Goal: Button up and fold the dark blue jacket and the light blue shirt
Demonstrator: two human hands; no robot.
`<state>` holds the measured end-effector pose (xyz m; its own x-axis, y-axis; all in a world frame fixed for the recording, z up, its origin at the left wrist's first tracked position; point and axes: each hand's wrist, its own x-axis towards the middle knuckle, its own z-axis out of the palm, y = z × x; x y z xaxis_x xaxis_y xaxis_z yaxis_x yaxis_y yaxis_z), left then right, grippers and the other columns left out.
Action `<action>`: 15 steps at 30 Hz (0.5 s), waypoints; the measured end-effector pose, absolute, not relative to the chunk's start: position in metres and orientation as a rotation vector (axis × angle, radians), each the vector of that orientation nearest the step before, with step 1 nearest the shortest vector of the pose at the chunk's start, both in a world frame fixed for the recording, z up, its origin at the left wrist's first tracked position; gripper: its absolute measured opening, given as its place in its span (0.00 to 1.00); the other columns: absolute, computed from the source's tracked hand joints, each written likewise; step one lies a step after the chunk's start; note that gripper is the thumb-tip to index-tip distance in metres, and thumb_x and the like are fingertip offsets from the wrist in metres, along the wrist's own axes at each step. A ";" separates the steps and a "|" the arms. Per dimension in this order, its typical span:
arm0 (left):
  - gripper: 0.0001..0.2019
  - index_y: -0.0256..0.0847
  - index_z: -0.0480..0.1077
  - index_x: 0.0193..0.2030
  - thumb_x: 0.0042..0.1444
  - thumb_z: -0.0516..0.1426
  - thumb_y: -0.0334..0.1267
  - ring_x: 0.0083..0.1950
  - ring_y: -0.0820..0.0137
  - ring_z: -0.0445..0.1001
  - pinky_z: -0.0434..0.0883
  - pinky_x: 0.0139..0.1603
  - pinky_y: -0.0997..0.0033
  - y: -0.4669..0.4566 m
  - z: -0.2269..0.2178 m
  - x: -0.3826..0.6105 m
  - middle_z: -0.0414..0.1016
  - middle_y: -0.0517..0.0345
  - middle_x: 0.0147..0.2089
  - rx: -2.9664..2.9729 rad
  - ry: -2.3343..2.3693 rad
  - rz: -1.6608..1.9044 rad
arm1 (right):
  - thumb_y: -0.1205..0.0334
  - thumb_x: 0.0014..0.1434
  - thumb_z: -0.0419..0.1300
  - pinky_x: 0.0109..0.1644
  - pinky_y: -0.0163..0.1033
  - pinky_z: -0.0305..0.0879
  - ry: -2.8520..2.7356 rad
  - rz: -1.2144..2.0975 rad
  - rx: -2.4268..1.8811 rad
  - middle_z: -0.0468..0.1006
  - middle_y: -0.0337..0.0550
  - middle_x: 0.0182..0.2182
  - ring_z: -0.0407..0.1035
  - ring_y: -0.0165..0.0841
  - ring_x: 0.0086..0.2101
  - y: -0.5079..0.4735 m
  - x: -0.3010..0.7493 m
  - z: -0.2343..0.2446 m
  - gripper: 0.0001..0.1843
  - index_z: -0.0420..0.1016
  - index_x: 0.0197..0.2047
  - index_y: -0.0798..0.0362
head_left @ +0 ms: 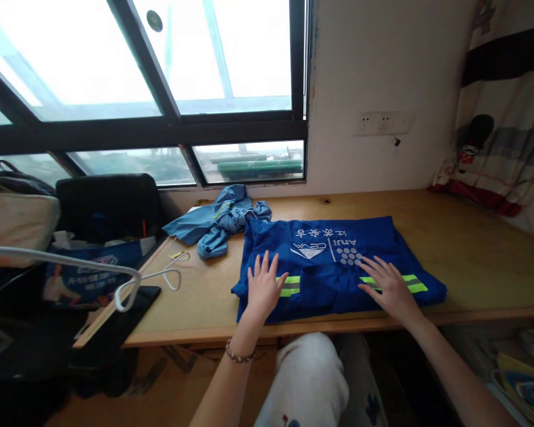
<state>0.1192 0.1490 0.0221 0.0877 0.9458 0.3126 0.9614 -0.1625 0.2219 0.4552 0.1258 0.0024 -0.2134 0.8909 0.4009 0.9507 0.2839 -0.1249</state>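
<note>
left hand (263,287), right hand (389,287): fingers apart, on garment (323,281) | garment: folded, along surface (471,267) near edge | shirt (225,219): crumpled, by garment's far left corner | cable (80,261): left

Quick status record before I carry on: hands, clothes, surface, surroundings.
Left hand: fingers spread, palm down, at the left yellow-grey strip
Right hand: fingers spread, palm down, at the right strip
Blue garment: folded, white print up, lettering upside down in view
Light blue garment: crumpled, beyond the left hand
Table: wooden, under both garments
Wall: sockets right of the window
</note>
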 end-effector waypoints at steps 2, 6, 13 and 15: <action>0.25 0.45 0.55 0.60 0.56 0.46 0.50 0.63 0.55 0.45 0.49 0.57 0.47 0.143 0.006 0.100 0.49 0.48 0.63 -2.219 -2.076 -0.433 | 0.45 0.56 0.44 0.55 0.57 0.46 -2.122 -0.298 -1.879 0.59 0.39 0.56 0.48 0.46 0.56 0.124 0.477 -0.017 0.26 0.57 0.57 0.42; 0.26 0.47 0.53 0.60 0.56 0.43 0.52 0.64 0.57 0.45 0.49 0.58 0.48 0.124 -0.011 0.076 0.46 0.50 0.64 -2.099 -2.147 -0.293 | 0.43 0.57 0.40 0.56 0.57 0.46 -1.975 -0.344 -2.177 0.56 0.37 0.58 0.46 0.45 0.57 0.127 0.523 -0.049 0.29 0.54 0.59 0.42; 0.22 0.46 0.53 0.60 0.59 0.42 0.41 0.64 0.53 0.39 0.48 0.55 0.39 0.071 0.001 0.094 0.44 0.52 0.65 -1.940 -2.194 -0.345 | 0.46 0.58 0.40 0.58 0.58 0.40 -2.154 -0.288 -1.954 0.55 0.38 0.58 0.42 0.44 0.59 0.125 0.514 -0.020 0.27 0.56 0.58 0.44; 0.21 0.50 0.55 0.59 0.58 0.44 0.41 0.64 0.51 0.40 0.49 0.54 0.39 0.057 -0.002 0.106 0.46 0.53 0.64 -2.008 -2.164 -0.374 | 0.45 0.56 0.43 0.57 0.59 0.39 -2.309 -0.181 -1.821 0.55 0.35 0.59 0.39 0.46 0.59 0.126 0.506 -0.009 0.27 0.56 0.58 0.39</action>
